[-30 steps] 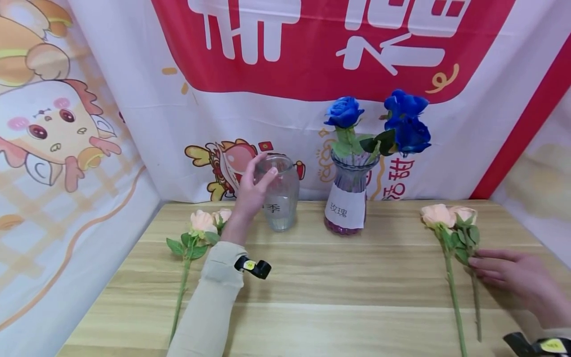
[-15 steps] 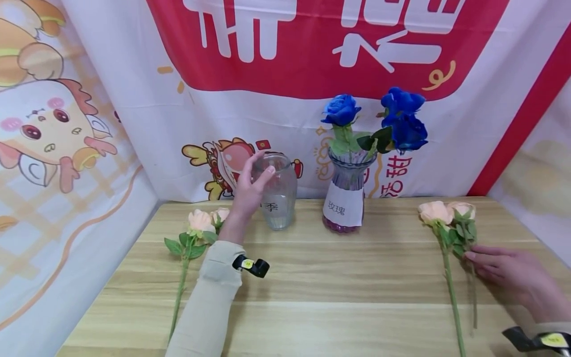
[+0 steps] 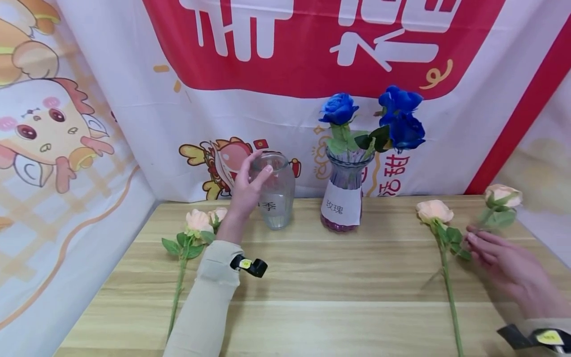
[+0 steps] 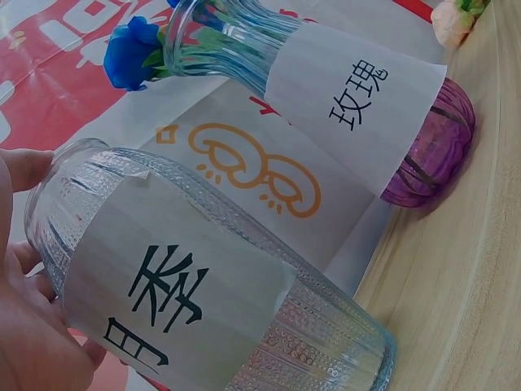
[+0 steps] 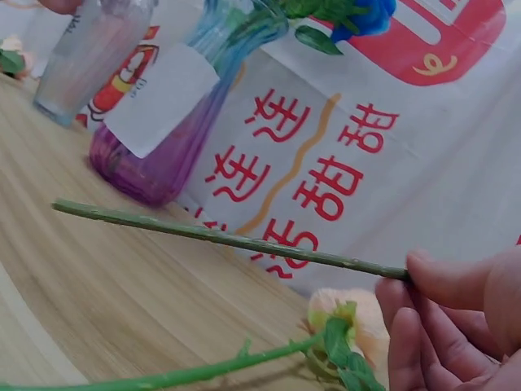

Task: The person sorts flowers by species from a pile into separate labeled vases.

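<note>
My left hand (image 3: 247, 194) grips the clear ribbed glass vase (image 3: 280, 198) near its rim, thumb and fingers around the neck. A white label with black characters (image 4: 175, 281) is stuck on that vase, which stands upright on the table. On the right, my right hand (image 3: 508, 265) pinches the stem (image 5: 228, 238) of a peach artificial rose (image 3: 504, 197) and holds it above the table. In the right wrist view its cut end points left toward the vases. Another peach rose (image 3: 434, 212) lies beside that hand.
A blue-to-purple glass vase (image 3: 342, 198) with a white label holds blue roses (image 3: 403, 119) right of the clear vase. More peach roses (image 3: 198, 221) lie on the wooden table (image 3: 348, 282) beyond my left forearm. A printed cloth (image 3: 147, 124) hangs behind.
My right hand has lifted one peach rose off the table and turned it, so its bloom now tips to the right, apart from the other rose. The left hand keeps its grip on the vase.
</note>
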{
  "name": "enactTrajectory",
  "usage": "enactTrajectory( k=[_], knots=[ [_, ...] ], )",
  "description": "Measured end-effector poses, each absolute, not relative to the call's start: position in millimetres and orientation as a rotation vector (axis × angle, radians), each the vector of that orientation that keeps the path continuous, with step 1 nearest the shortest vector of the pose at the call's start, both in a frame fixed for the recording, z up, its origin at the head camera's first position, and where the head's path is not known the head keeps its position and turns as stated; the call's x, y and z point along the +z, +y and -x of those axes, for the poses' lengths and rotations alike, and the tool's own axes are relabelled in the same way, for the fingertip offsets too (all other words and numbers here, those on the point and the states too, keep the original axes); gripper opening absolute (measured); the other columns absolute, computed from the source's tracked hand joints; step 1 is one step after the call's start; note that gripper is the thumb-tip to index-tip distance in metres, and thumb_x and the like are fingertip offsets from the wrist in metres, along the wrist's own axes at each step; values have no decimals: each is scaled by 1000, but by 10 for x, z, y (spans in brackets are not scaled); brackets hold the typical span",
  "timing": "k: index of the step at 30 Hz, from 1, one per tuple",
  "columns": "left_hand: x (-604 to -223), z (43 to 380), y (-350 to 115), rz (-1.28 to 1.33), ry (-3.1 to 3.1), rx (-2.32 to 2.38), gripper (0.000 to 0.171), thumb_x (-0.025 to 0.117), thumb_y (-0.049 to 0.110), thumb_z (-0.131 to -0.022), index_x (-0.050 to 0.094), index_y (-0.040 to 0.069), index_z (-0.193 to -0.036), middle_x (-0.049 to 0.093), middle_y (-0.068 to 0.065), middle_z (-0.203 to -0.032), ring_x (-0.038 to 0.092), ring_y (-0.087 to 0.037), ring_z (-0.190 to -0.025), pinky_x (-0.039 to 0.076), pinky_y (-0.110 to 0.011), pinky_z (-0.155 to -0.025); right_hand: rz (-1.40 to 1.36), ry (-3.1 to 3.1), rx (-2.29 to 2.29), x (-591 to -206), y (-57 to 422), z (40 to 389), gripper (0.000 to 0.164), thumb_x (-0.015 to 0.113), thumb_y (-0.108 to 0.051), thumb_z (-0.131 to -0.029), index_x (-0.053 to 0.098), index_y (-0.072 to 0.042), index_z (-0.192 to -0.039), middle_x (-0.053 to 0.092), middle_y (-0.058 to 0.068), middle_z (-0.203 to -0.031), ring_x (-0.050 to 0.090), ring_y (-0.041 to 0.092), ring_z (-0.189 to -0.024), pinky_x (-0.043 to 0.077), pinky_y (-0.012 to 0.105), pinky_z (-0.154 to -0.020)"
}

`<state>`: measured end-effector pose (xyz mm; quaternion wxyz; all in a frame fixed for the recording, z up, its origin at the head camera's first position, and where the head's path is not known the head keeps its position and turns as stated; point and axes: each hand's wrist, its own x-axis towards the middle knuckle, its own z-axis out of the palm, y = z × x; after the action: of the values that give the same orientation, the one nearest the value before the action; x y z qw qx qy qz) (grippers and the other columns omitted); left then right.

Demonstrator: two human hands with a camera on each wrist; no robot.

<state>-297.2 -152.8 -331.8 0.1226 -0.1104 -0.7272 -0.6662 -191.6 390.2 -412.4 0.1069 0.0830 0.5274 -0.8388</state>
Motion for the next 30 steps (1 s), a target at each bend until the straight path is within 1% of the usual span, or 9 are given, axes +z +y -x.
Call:
enactTrajectory(
  k=[3,9,14,17,20,24,28,30],
  knots=[
    [-3315,2963,-1536,331,-2120,-1954,63,63,30,-106,38,19,-163,46,-7,-163,46,-28,-149,36,-54,-127,-287,1544,-2512,-4079,3818,1907,32,57,-7,-108,84,-24,-104,82,-4,-99,76,7,-90,61,21,-75],
    [-3301,2956,-1554,337,-2123,-1951,59,62,29,-106,41,22,-161,46,-6,-162,45,-28,-150,34,-55,-127,-163,1547,-2572,-4042,3649,1912,34,55,-2,-108,84,-19,-107,83,-1,-100,78,9,-89,62,22,-75],
    [-3312,2965,-1557,341,-2112,-1962,62,63,28,-106,40,18,-162,47,-8,-160,47,-28,-146,38,-54,-125,-102,1451,-2676,-4031,3508,1919,34,53,4,-107,83,-12,-106,83,5,-98,80,14,-88,62,23,-72],
    [-3318,2980,-1543,345,-2105,-1967,62,63,27,-106,39,16,-162,48,-9,-160,48,-29,-145,40,-53,-124,-175,1429,-2700,-4010,3421,1902,30,57,3,-106,83,-12,-104,84,5,-97,81,16,-87,62,24,-69],
    [-3318,2987,-1537,343,-2110,-1960,62,63,27,-106,39,16,-162,47,-8,-162,47,-29,-147,38,-54,-125,-236,1400,-2725,-4001,3335,1880,27,59,1,-105,82,-12,-103,84,5,-98,82,18,-87,62,25,-67],
    [-3308,2981,-1533,344,-2105,-1970,62,63,27,-106,40,17,-162,47,-8,-162,46,-29,-148,38,-53,-125,-292,1341,-2810,-4000,3204,1860,23,61,2,-104,80,-12,-103,84,5,-98,82,20,-86,62,26,-65],
    [-3313,2973,-1536,331,-2111,-1966,61,63,28,-106,41,20,-162,47,-6,-162,47,-28,-148,38,-53,-125,-381,1337,-2882,-3980,3039,1854,17,67,1,-101,77,-13,-104,84,6,-95,82,19,-84,61,25,-64],
    [-3323,2968,-1538,320,-2112,-1964,60,63,28,-106,41,20,-162,47,-6,-161,47,-28,-148,39,-53,-125,-430,1349,-2908,-3968,2947,1857,15,70,1,-99,76,-12,-103,84,6,-92,82,18,-82,61,25,-62]
  ],
)
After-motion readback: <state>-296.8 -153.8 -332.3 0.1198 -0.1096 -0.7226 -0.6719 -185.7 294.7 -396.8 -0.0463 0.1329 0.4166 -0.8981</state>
